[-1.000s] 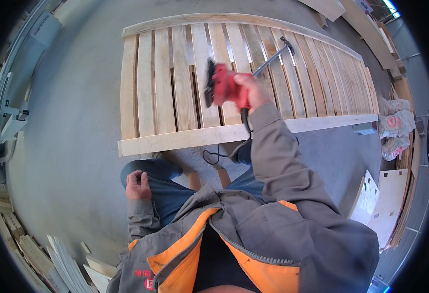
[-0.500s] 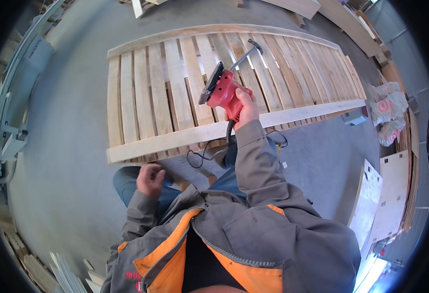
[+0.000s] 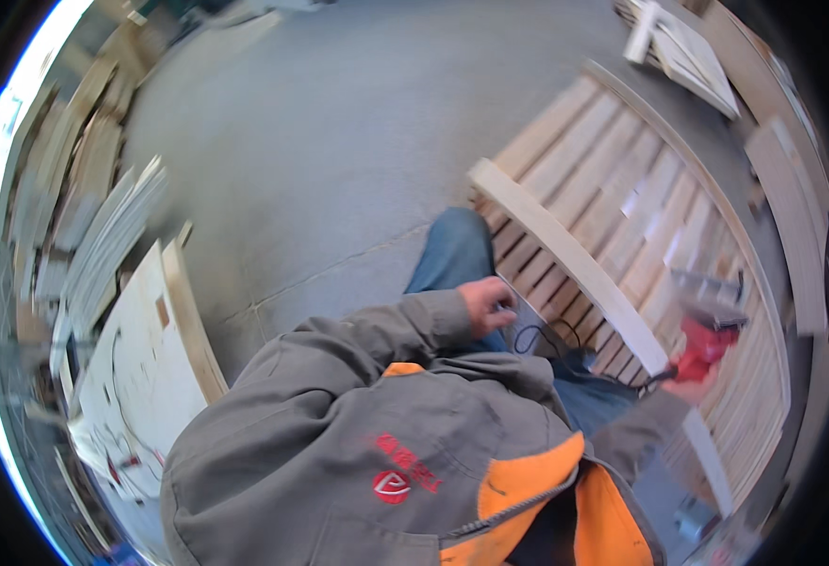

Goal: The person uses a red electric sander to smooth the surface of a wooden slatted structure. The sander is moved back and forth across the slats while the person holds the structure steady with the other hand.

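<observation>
In my right hand (image 3: 696, 385) is a red handheld sander (image 3: 704, 349) with a dark, motion-blurred pad. It is held above the slatted wooden frame (image 3: 565, 253), towards its right side. A black cord (image 3: 655, 381) runs from the back of the sander towards my lap. My left hand (image 3: 483, 307) is near my bent knee, beside the near rail of the frame. Its fingers are curled in, and I see nothing in them. A blurred hammer (image 3: 712, 283) lies across the slats just beyond the sander.
A large white board (image 3: 136, 368) with a wooden edge stands at the left. Stacked planks (image 3: 80, 179) line the far left. More boards (image 3: 683, 57) lie at the back right, and a long panel (image 3: 787, 212) stands beyond the frame. A small grey box (image 3: 693, 519) is at the lower right.
My view has swung left, so the frame now appears at the right and turned. The sander remains in my right hand, now out to my right. My left hand stays near my knee.
</observation>
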